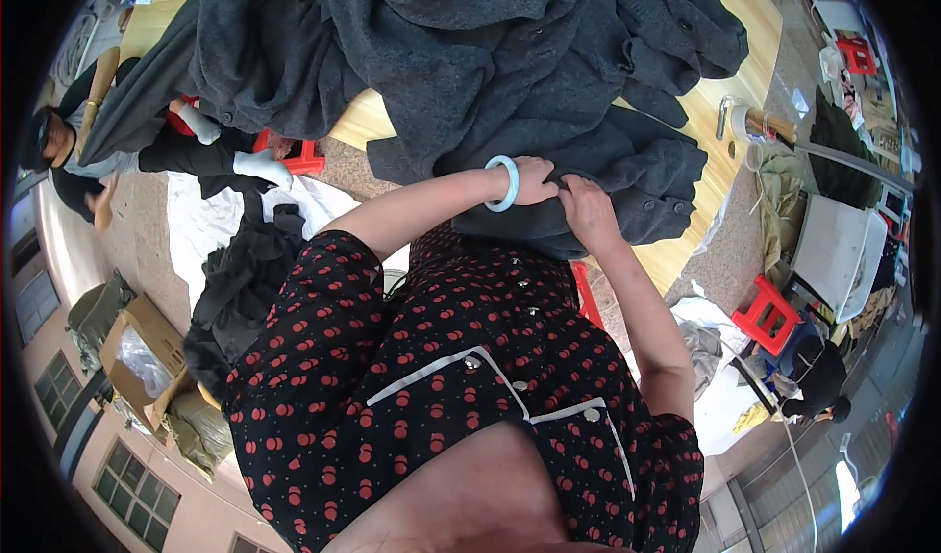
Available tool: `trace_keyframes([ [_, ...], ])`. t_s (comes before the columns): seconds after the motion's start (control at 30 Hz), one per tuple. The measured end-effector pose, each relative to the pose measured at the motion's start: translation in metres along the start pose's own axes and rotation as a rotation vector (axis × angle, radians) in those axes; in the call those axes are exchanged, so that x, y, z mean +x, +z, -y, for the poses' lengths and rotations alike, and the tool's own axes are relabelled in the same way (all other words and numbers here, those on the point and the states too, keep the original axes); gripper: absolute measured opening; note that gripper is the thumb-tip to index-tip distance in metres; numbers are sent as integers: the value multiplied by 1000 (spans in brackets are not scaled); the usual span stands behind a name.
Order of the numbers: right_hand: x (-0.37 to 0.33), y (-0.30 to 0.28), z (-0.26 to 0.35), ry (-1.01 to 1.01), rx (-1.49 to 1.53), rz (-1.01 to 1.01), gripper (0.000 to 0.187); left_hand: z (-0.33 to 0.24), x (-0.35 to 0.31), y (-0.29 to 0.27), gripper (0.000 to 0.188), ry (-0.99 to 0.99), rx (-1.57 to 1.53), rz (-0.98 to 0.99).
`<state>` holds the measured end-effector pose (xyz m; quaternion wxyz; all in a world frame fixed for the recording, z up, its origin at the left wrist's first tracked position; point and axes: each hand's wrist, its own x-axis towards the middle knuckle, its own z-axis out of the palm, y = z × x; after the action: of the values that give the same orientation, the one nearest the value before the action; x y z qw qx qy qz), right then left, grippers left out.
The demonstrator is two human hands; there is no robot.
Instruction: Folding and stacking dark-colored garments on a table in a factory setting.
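Note:
A dark grey woollen coat with buttons at its right end lies bunched at the table's near edge, against my front. My left hand, a pale bangle at its wrist, has its fingers closed on the cloth. Close beside it, my right hand pinches the same coat, fingertips curled into a fold. The hands nearly meet; whatever lies under the fingertips is hidden. Beyond them a large heap of dark grey garments covers most of the tabletop.
The pale wooden table carries a jar of sticks or tools at its right edge. On the left sits another person near a red stool. Dark clothes, an open cardboard box and another red stool stand around.

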<state>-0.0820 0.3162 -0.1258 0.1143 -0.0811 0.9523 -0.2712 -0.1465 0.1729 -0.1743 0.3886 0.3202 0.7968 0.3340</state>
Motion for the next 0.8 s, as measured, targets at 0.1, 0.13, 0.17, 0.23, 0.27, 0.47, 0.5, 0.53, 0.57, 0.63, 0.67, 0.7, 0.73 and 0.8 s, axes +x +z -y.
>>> trace_keyframes([
  [0.1, -2, 3, -8, -49, 13, 29, 12, -2, -4, 11, 36, -23, 22, -71],
  [0.13, -3, 4, -9, -60, 13, 33, 12, -5, -7, 12, 35, -5, 69, -105],
  [0.17, -5, 4, -10, -82, -26, 31, 12, -11, -9, 9, 34, 0, 124, -55],
  [0.23, -6, 4, -10, -117, -62, 30, 12, -10, -12, 14, 33, -2, 130, -87],
  [0.27, -6, 3, -10, -109, -58, 48, 13, -10, -12, 16, 33, 3, 137, -109],
  [0.47, -4, 12, -19, -187, -152, 56, 13, -22, -13, 22, 27, -131, 251, -133],
  [0.5, -5, 13, -21, -196, -157, 56, 13, -23, -13, 23, 27, -136, 252, -134],
  [0.53, -5, 13, -22, -204, -154, 57, 13, -22, -14, 23, 26, -126, 265, -143],
  [0.57, -5, 13, -22, -222, -150, 62, 13, -22, -15, 22, 24, -116, 277, -152],
  [0.63, -6, 10, -24, -252, -147, 67, 12, -21, -18, 20, 24, -82, 266, -173],
  [0.67, -5, 7, -25, -253, -74, 67, 10, -21, -20, 19, 23, -40, 255, -187],
  [0.7, -5, 4, -25, -254, -3, 67, 8, -22, -21, 17, 21, -17, 248, -212],
  [0.73, -5, -1, -25, -267, -6, 67, 8, -24, -25, 15, 21, -22, 250, -225],
  [0.8, -5, -11, -24, -88, 287, 128, 14, -29, -31, 12, 19, 75, 154, -289],
])
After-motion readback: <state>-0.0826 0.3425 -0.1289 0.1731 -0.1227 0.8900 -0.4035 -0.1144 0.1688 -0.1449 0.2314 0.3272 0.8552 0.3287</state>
